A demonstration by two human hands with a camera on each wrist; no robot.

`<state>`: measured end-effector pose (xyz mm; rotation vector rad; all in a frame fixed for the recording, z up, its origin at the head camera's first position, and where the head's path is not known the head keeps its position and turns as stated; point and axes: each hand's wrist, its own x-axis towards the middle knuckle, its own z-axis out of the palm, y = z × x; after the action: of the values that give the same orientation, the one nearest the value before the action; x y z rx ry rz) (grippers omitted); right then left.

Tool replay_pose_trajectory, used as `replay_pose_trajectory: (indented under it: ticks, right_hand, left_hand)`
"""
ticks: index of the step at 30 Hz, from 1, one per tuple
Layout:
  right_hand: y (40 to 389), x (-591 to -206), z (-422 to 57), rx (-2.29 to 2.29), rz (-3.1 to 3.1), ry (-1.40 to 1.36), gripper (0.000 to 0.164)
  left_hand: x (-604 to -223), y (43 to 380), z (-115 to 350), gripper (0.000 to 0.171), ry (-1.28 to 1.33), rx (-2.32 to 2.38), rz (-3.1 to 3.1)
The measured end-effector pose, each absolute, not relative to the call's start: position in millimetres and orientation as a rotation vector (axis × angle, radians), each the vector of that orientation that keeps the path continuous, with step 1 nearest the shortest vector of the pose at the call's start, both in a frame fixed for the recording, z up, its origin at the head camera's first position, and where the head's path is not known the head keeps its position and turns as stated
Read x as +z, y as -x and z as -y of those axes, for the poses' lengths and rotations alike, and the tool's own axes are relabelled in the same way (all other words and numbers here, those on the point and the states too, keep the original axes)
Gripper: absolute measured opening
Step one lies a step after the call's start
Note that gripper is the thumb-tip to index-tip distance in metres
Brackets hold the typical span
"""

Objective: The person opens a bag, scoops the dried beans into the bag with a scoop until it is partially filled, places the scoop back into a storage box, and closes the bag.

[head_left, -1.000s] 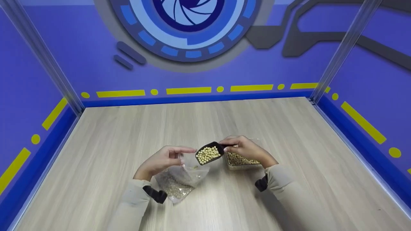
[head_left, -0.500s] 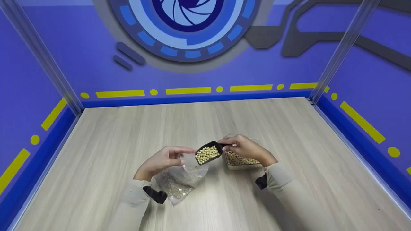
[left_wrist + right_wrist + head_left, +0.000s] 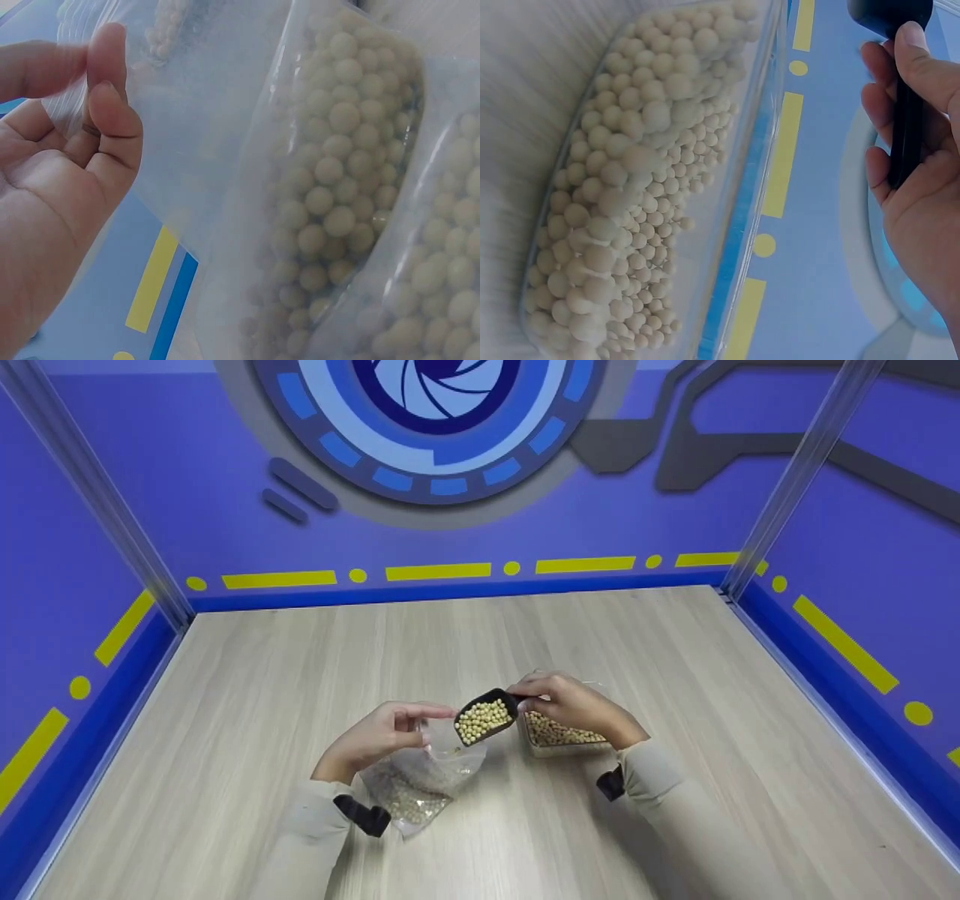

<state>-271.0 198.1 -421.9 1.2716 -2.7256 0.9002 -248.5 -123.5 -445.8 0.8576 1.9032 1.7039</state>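
A clear zip bag (image 3: 469, 761), its lower part bulging with pale round beans (image 3: 337, 165), lies slanted on the table. My left hand (image 3: 379, 739) pinches the bag's mouth edge between thumb and fingers, with the index finger stretched toward the scoop. Gripped by its handle in my right hand (image 3: 574, 710), a small black scoop (image 3: 508, 700) carries a heap of the same yellowish beans (image 3: 484, 722). The scoop's front lip hangs over the bag's mouth, tilted a little toward it. In the right wrist view, fingers and thumb wrap the black handle (image 3: 906, 135).
Under and behind my right hand stands a clear rectangular container (image 3: 562, 751) of beans (image 3: 622, 187), partly covered by the hand. The wood-grain table (image 3: 300, 667) is bounded by blue printed panels (image 3: 450, 544) at the back and both sides.
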Motion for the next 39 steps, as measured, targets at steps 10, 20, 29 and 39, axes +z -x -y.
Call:
replay_pose_trajectory:
  ticks: [10,20,29,39]
  right_hand:
    - [268.2,-418.6,-196.3,0.836,2.747,-1.230,0.033]
    - [267.1,-417.0,-196.3,0.775,2.750,-1.208,0.032]
    - [265.7,-415.3,-194.9,0.758,2.717,-1.225,0.032]
    - [265.8,-414.2,-194.2,0.744,2.718,-1.236,0.031]
  left_hand:
    - [-445.8,248.6,123.6,0.046,-0.840,1.722,-1.865]
    - [-445.3,248.6,124.1,0.046,-0.841,1.704,-1.897]
    - [-444.9,248.3,124.2,0.046,-0.859,1.699,-1.898]
    - [-445.0,248.5,124.6,0.046,-0.856,1.700,-1.891]
